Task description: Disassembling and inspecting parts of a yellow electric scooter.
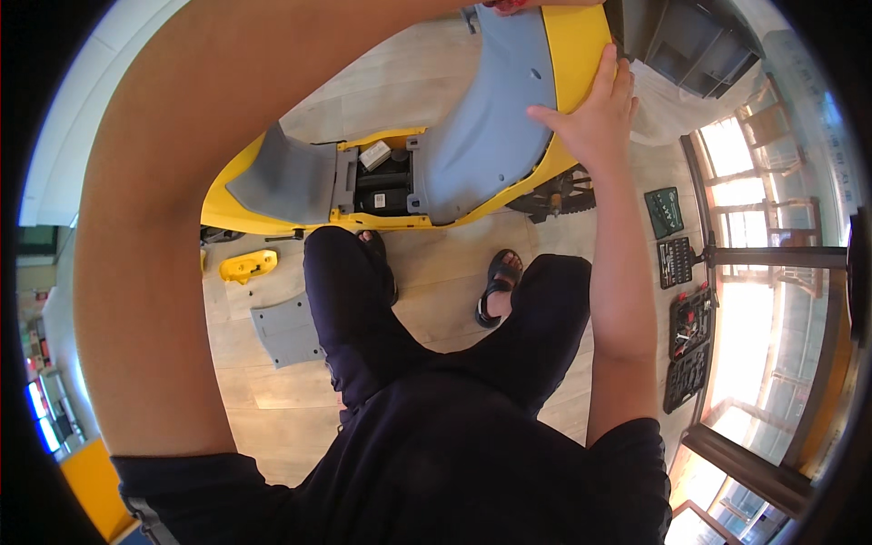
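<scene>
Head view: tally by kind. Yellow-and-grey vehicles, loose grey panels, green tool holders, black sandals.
Yellow-and-grey vehicle: 1
Loose grey panel: 1
Green tool holder: 1
Black sandals: 2
Total: 5

1. Setting: an indoor room serving as a workshop — whether in a home or a business cannot be told.
2. Motorbike (495, 127): yellow and grey, with an uncovered compartment (392, 182) in its body.
3. Loose parts: grey panel (283, 329) and yellow cover (248, 265), lying on a pale plank floor (427, 318).
4. Tool cases (688, 377): open in a row at right, filled with hand tools.
5. Surroundings: bright windows (738, 318) at right; lit screen (41, 411) at far left.
</scene>
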`<action>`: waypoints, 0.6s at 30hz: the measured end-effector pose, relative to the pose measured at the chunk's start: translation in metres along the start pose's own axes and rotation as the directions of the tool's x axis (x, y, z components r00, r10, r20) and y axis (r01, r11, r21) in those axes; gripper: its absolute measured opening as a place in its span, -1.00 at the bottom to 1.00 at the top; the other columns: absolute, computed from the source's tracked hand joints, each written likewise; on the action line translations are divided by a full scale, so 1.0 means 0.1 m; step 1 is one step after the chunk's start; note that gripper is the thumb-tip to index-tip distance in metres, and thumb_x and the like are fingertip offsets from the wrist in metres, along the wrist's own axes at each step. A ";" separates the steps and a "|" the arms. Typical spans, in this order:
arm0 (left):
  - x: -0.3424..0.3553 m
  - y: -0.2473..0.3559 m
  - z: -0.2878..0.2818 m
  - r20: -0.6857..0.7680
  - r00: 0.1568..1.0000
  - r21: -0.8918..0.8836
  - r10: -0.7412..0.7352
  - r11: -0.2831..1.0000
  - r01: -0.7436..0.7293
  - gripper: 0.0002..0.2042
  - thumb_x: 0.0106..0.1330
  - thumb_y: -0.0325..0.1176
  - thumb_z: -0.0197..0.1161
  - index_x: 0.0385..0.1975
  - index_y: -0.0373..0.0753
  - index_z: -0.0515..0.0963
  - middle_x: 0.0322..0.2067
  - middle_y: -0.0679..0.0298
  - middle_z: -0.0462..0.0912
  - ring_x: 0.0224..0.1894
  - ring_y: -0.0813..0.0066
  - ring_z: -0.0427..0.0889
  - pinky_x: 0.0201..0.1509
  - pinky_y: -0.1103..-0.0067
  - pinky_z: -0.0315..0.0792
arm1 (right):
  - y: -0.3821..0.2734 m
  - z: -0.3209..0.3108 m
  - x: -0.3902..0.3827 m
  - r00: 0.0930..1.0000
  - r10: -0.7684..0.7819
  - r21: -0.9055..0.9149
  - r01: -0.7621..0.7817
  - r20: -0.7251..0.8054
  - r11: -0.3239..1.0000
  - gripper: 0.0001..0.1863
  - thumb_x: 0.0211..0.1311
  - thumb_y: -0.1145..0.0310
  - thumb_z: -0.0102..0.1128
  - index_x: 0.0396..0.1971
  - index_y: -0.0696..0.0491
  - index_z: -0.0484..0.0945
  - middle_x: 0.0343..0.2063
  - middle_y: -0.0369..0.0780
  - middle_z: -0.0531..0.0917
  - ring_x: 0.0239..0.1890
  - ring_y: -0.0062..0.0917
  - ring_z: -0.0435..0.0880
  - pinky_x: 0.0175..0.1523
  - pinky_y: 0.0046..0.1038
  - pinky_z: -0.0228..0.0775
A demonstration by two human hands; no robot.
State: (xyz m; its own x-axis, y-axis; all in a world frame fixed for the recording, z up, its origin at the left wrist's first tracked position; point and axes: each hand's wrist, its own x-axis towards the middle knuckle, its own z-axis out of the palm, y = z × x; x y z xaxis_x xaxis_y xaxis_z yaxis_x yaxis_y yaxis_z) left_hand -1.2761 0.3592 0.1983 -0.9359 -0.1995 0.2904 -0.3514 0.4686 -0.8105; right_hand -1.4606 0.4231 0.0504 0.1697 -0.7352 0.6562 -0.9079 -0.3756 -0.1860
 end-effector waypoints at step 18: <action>0.13 0.45 0.11 -0.044 0.997 0.034 0.059 0.998 -0.058 -0.77 0.17 -0.28 0.06 -0.25 -0.21 0.53 -0.30 0.24 0.59 -0.17 0.26 0.55 -0.06 0.17 0.31 | 0.15 0.44 -0.86 0.923 0.382 0.453 -0.356 0.038 0.817 0.28 -0.36 0.15 0.57 0.31 0.22 -0.16 0.27 0.15 0.01 0.34 -0.04 -0.03 0.39 -0.20 -0.13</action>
State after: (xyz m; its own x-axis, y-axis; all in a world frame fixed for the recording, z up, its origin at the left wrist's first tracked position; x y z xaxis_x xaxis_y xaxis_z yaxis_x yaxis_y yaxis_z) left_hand -1.3033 0.3681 0.1600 -0.9553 -0.1332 0.2640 -0.2957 0.4502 -0.8425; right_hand -1.4719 0.4555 -0.0408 -0.1755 -0.8437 0.5073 -0.6291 -0.3003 -0.7170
